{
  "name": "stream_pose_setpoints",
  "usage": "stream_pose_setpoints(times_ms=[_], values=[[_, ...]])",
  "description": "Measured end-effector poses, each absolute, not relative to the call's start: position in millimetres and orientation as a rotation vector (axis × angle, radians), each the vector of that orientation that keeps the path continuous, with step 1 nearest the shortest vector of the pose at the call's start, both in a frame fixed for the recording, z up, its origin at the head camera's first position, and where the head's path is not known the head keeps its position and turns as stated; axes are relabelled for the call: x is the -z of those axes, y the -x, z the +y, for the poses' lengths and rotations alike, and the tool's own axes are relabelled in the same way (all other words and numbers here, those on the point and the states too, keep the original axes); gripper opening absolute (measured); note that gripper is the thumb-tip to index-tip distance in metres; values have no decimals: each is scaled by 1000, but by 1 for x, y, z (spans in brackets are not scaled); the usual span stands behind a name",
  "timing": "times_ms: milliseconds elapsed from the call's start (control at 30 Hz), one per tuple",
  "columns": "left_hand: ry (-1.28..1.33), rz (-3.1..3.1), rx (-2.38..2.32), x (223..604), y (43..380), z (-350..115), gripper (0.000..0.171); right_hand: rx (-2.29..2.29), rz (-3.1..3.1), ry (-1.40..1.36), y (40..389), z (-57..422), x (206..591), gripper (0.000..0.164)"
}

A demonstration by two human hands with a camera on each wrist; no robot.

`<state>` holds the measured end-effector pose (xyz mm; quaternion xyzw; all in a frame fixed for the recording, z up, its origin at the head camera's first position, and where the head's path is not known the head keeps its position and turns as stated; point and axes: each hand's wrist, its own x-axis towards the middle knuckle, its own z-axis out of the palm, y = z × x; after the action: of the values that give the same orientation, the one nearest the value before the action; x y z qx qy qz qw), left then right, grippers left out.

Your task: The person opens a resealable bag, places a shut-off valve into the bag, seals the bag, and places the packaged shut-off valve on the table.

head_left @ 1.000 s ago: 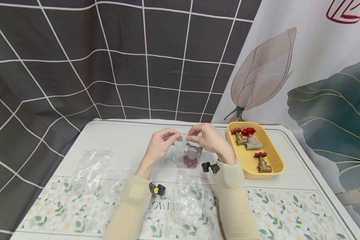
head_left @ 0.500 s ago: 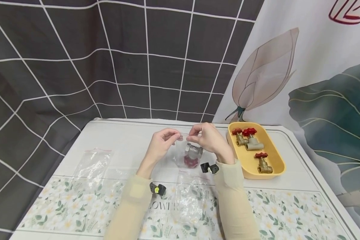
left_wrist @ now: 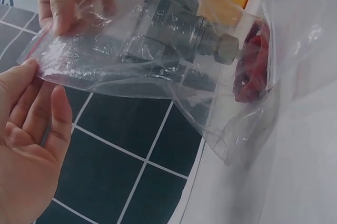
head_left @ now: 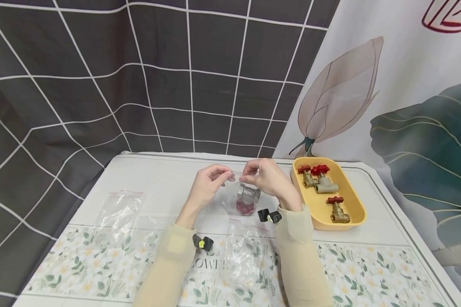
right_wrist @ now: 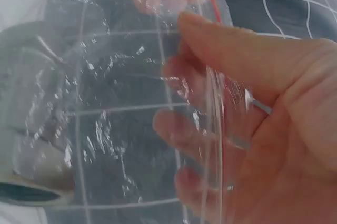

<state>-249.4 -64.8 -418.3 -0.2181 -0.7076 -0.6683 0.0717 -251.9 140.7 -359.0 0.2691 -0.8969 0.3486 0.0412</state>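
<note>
A clear zip bag point(left_wrist: 100, 63) with a red seal line hangs upright between my hands. Inside it sits a grey metal gate valve point(head_left: 248, 194), its red handwheel point(left_wrist: 253, 66) at the bottom of the bag. My left hand point(head_left: 207, 183) pinches one top corner of the bag between thumb and forefinger. At the other end of the seal, my right hand point(head_left: 268, 178) pinches the bag, thumb on the near side and fingers seen through the plastic in the right wrist view. The handwheel end appears to be at the table surface.
A yellow tray point(head_left: 353, 209) on the right holds brass valves point(head_left: 339, 216) and a grey-bodied valve point(head_left: 325, 186) with red handwheels. One flat clear zip bag point(head_left: 119, 213) lies at the left, another zip bag point(head_left: 246, 256) in front. A dark checked curtain point(head_left: 157, 85) hangs behind.
Both hands keep their pinch on the bag's top edge, with barely any movement. The whole head view has shifted very slightly.
</note>
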Motion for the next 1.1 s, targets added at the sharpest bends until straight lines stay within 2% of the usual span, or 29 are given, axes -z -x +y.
stream_pose_setpoints(times_ms=[267,400,633,1100], values=[[634,-2133,2040,421,250,-66,17,-1001,-2776,-790,251,145,358,12],[634,-2149,2046,417,249,-66,16,-1040,-2759,-808,251,145,358,18],[658,-2149,2042,393,232,-65,14,-1120,-2737,-846,251,147,359,25],[664,-2144,2041,395,235,-67,14,-1035,-2777,-837,251,150,356,11]])
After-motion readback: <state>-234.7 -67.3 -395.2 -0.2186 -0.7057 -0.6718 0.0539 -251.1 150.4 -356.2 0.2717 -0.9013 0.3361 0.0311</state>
